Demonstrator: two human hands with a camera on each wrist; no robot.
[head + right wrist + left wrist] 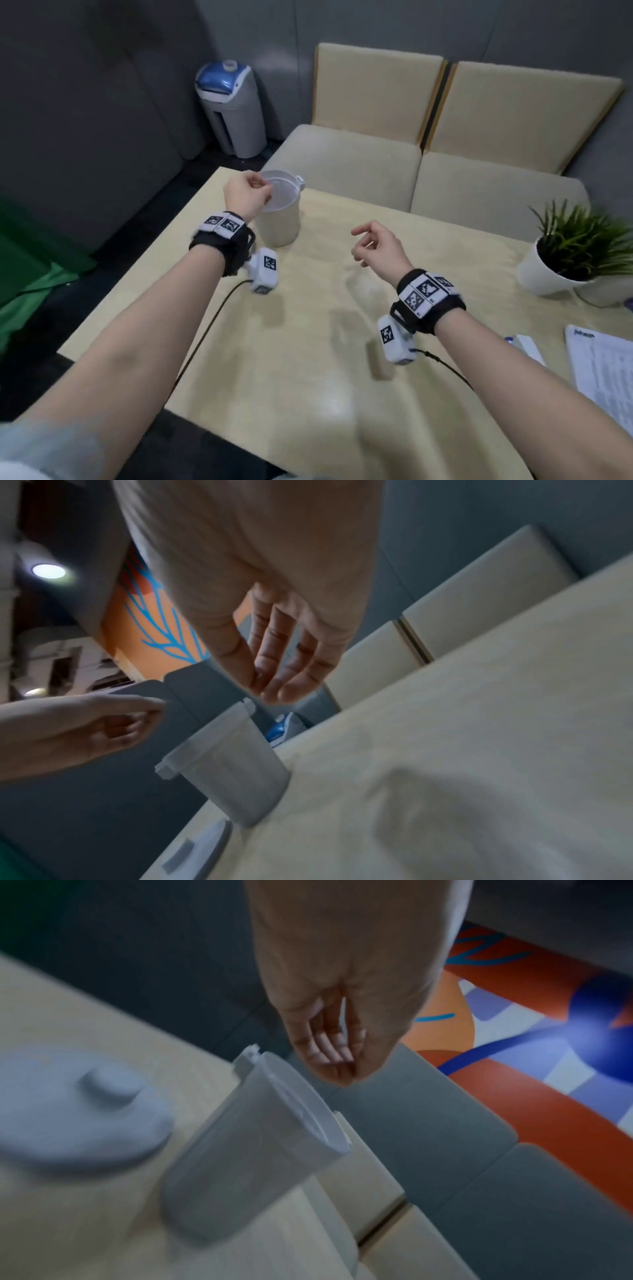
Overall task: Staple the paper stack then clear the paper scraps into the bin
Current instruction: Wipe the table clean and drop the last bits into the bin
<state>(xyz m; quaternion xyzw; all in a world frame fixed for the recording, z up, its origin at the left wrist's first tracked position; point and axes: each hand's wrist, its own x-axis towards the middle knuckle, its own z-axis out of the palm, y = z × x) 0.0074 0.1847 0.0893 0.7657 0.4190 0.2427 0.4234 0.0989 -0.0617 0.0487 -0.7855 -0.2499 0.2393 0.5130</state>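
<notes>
A small white bin (278, 226) (246, 1150) (236, 772) stands open-topped at the table's far left corner. My left hand (248, 195) (335, 1053) (113, 723) hovers just above its rim, fingers loosely bent, with nothing visible in them. In the air over the middle of the table, my right hand (371, 243) (274, 669) hangs relaxed and empty, to the right of the bin. The printed paper stack (606, 370) lies at the table's right edge. Beside it sits a small white and blue object (525, 344), possibly the stapler. No scraps show on the table.
A potted plant (575, 253) in a white pot stands at the right. A beige sofa (428, 171) runs behind the table (308, 377). On the floor at the back left is a white and blue appliance (229, 106). Black cables trail from both wrist units.
</notes>
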